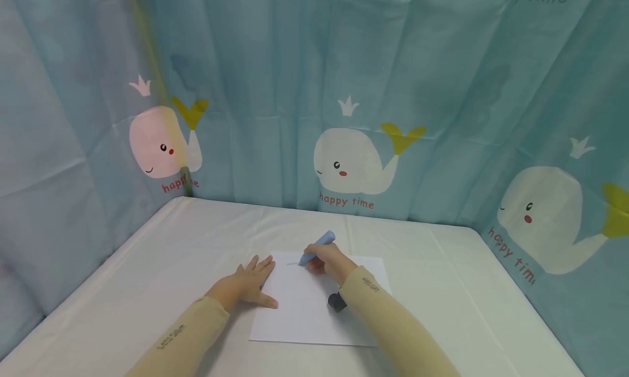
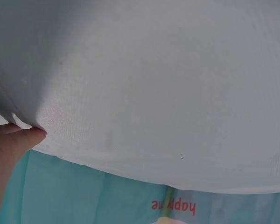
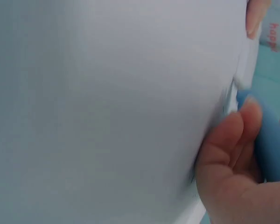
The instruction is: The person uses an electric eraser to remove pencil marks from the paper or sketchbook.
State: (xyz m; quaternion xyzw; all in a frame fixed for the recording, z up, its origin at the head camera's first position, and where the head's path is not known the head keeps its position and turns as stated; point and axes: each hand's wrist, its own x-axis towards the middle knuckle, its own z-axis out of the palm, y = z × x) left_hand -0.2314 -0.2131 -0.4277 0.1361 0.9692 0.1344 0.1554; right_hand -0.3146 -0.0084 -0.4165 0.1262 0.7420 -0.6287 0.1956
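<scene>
A sheet of white paper (image 1: pixel 295 311) lies on the white table. My right hand (image 1: pixel 330 261) pinches a thick light-blue marker (image 1: pixel 325 238), tilted with its tip down at the upper part of the sheet. A short, faint line (image 1: pixel 292 264) runs left from that tip. In the right wrist view, thumb and fingers close round the marker (image 3: pixel 270 140), and its tip is blurred. With fingers spread, my left hand (image 1: pixel 248 283) rests on the sheet's left edge. Only part of the left hand (image 2: pixel 14 142) shows in the left wrist view.
Beside my right wrist, over the sheet, is a small black object (image 1: pixel 336 301). The white-covered table (image 1: pixel 167 257) reaches back to a blue-green curtain (image 1: pixel 265 147) printed with whales, which also hangs along the left and right sides.
</scene>
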